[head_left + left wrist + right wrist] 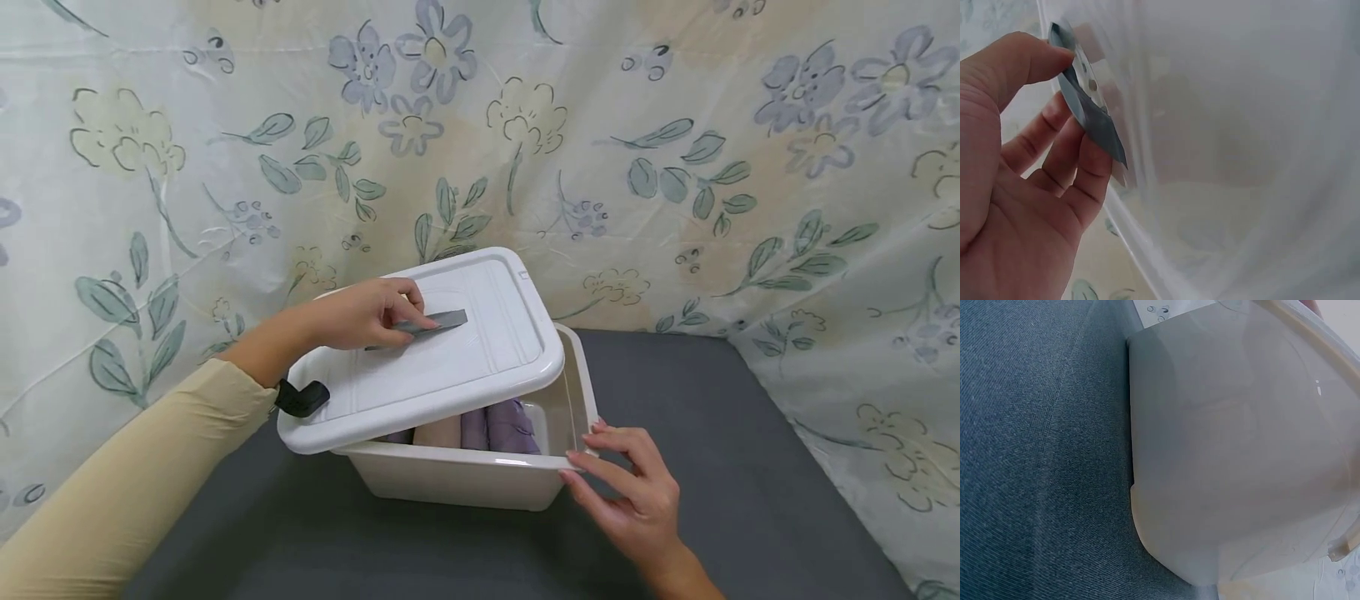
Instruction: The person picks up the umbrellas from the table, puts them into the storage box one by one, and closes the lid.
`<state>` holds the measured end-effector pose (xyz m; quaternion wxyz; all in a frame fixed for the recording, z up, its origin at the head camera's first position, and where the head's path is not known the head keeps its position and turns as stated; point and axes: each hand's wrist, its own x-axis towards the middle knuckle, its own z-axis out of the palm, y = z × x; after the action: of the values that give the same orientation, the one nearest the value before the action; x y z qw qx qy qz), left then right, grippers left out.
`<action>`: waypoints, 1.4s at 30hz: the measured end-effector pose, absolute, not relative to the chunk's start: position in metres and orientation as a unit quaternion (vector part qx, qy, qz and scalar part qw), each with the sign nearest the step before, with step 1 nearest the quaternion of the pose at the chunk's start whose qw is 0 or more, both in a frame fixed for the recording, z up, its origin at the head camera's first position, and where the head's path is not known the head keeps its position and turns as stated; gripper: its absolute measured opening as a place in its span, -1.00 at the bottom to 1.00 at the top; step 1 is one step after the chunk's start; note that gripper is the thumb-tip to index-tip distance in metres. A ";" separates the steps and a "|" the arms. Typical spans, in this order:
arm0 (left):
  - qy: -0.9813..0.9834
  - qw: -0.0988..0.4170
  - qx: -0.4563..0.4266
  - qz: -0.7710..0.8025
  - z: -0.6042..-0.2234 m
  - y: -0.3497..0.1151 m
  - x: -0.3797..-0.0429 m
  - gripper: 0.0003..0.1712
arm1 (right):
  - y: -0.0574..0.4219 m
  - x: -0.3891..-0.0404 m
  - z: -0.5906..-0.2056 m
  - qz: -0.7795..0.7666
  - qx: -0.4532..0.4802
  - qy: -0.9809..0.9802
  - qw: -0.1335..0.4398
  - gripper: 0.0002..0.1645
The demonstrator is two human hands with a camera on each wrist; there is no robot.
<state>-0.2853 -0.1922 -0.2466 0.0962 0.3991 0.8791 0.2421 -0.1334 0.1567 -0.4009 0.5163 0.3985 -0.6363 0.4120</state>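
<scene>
My left hand (375, 315) pinches the grey handle (450, 320) on top of a white lid (480, 358). In the left wrist view, the thumb and fingers of the left hand (1041, 144) grip the handle (1094, 119) from both sides. The lid is tilted and sits askew over an off-white plastic storage box (450, 477), leaving its right end uncovered. Rolled purple fabric (513, 427) and a beige roll (437, 432) show inside; the lid hides the rest. My right hand (633, 487) holds the box's front right corner by the rim, its fingertips and thumb around it.
The box stands on a dark grey cloth-covered surface (675, 400). Behind it and on the right hangs a floral curtain (600, 183). In the right wrist view, the box's outer wall (1229, 437) rises from the dark cloth (1041, 456).
</scene>
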 end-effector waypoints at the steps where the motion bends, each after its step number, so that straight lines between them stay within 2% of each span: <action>1: 0.878 0.101 0.403 0.239 -0.245 -0.190 -0.285 -0.60 | 0.157 -0.133 -0.401 0.412 0.399 -0.635 0.518 -0.76; 24: 0.856 0.166 0.460 0.168 -0.241 -0.141 -0.281 -0.58 | 0.160 -0.132 -0.393 0.425 0.428 -0.591 0.536 -0.79; 33: 0.850 0.172 0.477 0.145 -0.246 -0.133 -0.283 -0.59 | 0.161 -0.133 -0.393 0.424 0.402 -0.573 0.575 -0.72; 42: 0.852 0.183 0.469 0.142 -0.248 -0.127 -0.280 -0.59 | 0.156 -0.134 -0.383 0.448 0.406 -0.601 0.523 -0.62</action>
<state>-0.2796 -0.1269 -0.2477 0.1827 0.4688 0.8524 0.1422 -0.1339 0.1563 -0.3828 0.5228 0.4056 -0.6011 0.4482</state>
